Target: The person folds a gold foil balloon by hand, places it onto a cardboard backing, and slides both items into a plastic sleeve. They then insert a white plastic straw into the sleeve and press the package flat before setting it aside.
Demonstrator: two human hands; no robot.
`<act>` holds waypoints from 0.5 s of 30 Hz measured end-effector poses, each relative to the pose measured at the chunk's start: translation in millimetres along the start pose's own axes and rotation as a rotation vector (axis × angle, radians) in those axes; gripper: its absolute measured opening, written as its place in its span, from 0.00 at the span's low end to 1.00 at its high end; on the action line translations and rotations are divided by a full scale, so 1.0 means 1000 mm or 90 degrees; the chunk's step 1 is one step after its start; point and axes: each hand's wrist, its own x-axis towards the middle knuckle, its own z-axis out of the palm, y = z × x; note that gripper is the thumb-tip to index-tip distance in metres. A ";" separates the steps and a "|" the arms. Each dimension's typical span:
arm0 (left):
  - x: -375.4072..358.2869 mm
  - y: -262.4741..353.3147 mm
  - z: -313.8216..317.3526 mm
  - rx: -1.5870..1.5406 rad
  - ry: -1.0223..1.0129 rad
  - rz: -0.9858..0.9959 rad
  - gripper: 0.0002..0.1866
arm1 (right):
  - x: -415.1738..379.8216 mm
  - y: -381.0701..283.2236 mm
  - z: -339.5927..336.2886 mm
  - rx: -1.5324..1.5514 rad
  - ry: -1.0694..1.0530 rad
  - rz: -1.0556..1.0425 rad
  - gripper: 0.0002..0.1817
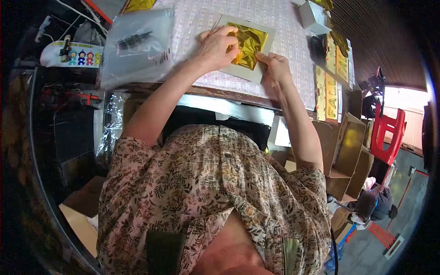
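Observation:
A square of shiny, wrinkled gold foil lies on a pale grey card on the table. My left hand is at the foil's left edge, its fingers curled and closed on that side. At the foil's lower right corner, my right hand pinches the edge between thumb and bent fingers. Whether the card is also caught in that pinch is hidden. To the left of my forearm lies a stack of clear plastic bags with dark printing.
A pink-white patterned cloth covers the table. Yellow printed boxes and a white box line its right side. Beyond are cardboard boxes and a red plastic stool. Another person is at far right.

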 end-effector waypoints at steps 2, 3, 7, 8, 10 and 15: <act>0.003 0.003 -0.003 -0.037 0.007 -0.004 0.10 | -0.008 -0.005 0.019 0.021 0.017 -0.013 0.08; 0.004 0.005 -0.005 -0.034 0.010 -0.002 0.10 | -0.004 -0.002 0.021 0.017 0.007 -0.027 0.08; 0.007 0.020 -0.011 -0.012 0.077 0.049 0.11 | 0.023 0.016 0.008 0.021 -0.004 -0.071 0.06; 0.007 0.026 -0.015 0.020 0.122 0.099 0.11 | 0.021 0.010 0.009 -0.008 0.011 -0.092 0.06; 0.001 0.040 -0.025 0.050 0.162 0.131 0.09 | 0.002 -0.013 0.007 -0.004 0.005 -0.106 0.06; -0.044 0.066 -0.032 -0.379 0.184 -0.044 0.03 | -0.026 -0.046 -0.024 0.084 -0.011 -0.142 0.09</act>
